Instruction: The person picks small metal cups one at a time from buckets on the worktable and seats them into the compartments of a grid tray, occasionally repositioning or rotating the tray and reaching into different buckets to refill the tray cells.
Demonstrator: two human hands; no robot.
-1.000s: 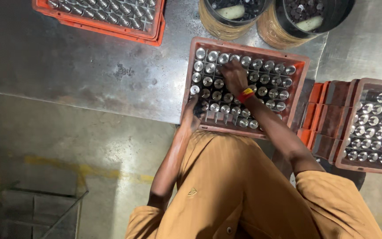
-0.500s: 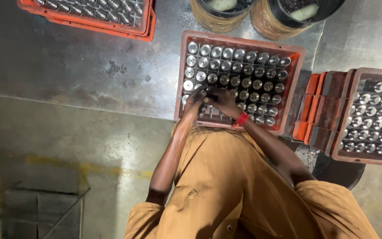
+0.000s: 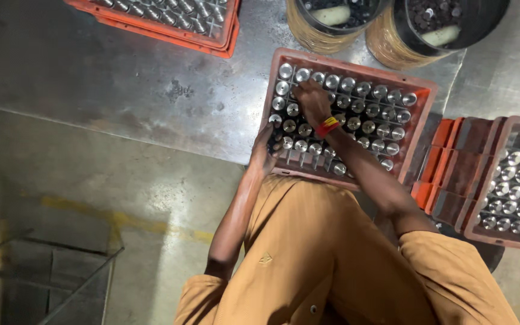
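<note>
Right hand [image 3: 312,101] has moved up over crate's [image 3: 419,129] far-left cylinders [image 3: 299,76].

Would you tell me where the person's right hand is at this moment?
In the head view, the right hand reaches into the upper-left part of the orange crate of metal cylinders on the steel table, while the left hand grips the crate's near-left edge.

Left hand [image 3: 266,150] curled, fingers bent, forearm running straight forward. Right hand [image 3: 312,101] reaches further out, palm down, arm extended diagonally.
</note>
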